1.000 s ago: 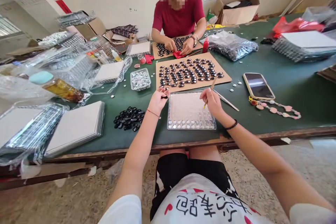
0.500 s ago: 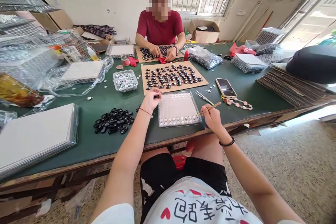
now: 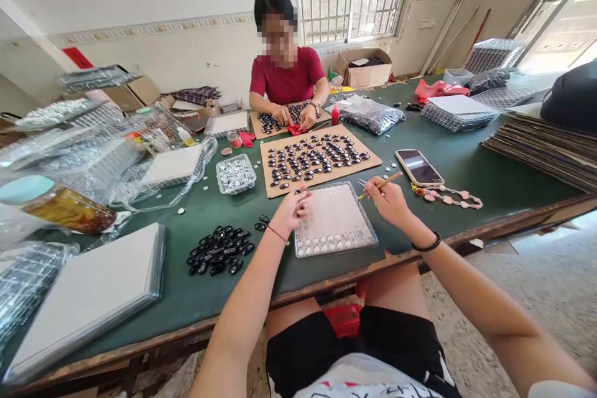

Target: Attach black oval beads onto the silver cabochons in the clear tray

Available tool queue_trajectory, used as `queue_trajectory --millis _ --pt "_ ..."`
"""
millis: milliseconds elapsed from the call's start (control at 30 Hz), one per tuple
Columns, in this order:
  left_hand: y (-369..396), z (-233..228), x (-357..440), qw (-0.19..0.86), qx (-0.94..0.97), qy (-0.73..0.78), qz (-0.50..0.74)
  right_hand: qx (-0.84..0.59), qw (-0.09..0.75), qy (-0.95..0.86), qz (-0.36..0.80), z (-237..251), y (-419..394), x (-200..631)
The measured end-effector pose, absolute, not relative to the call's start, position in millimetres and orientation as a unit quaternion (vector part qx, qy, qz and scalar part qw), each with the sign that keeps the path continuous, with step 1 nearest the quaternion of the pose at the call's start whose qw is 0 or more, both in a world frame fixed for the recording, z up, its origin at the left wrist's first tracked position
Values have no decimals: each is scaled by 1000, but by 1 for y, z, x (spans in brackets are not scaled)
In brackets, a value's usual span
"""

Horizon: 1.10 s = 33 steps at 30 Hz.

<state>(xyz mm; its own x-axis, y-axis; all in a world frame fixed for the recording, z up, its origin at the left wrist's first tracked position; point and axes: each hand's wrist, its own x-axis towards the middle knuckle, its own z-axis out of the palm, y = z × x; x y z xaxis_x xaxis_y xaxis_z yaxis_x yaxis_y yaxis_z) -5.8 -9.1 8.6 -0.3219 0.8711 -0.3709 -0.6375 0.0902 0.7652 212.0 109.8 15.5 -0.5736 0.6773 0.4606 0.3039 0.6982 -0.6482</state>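
My left hand (image 3: 293,210) is over the left edge of a clear plastic tray (image 3: 375,241), its fingers curled round a small dark piece, mostly hidden, like the glossy black oval pieces. White round pieces (image 3: 330,241) sit in rows along the tray's near edge; a pale sheet shows under the rest. My right hand (image 3: 389,200) is closed on a slim wooden stick (image 3: 390,180), whose thin yellowish tip points at the tray's right edge. Tweezers (image 3: 362,183) lie partly hidden behind this hand. Left of my left forearm is a pile of black oval pieces (image 3: 219,250).
Beyond the tray lies a cardboard sheet (image 3: 275,148) with rows of black pieces. A tub (image 3: 236,174) holds silvery round pieces. A phone (image 3: 420,168) and bead strap (image 3: 448,191) lie right. Opposite, a person in red (image 3: 286,81) works with both hands. Stacked trays (image 3: 93,298) stand left.
The view has tilted up and shifted left. My left hand has turned and moved in over the tray's left side. My right hand has shifted away from me along the tray's right edge, still holding the stick.
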Motion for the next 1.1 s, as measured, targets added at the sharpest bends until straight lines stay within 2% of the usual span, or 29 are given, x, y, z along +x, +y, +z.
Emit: queue_trajectory --millis 100,167,267,367,433,600,833,967,1100 --pt "-11 8 3 539 178 508 648 -231 326 -886 235 31 122 175" --pt "-13 8 8 482 250 567 619 -165 299 -908 241 38 125 151" --pt "-19 7 14 335 370 665 555 -82 271 -918 279 34 124 128" --pt "-25 5 19 158 468 728 476 -61 252 -912 317 17 118 123" --pt "-28 4 21 106 507 741 427 -59 260 -905 330 5 113 127" --pt "-28 10 21 97 547 762 333 -46 286 -910 295 2 100 135" --pt "-25 14 20 122 540 780 292 -43 319 -909 266 10 95 137" --pt "-23 13 17 131 520 786 308 -52 334 -908 248 8 93 137" --pt "-22 14 13 166 478 776 378 -60 343 -886 307 9 92 137"
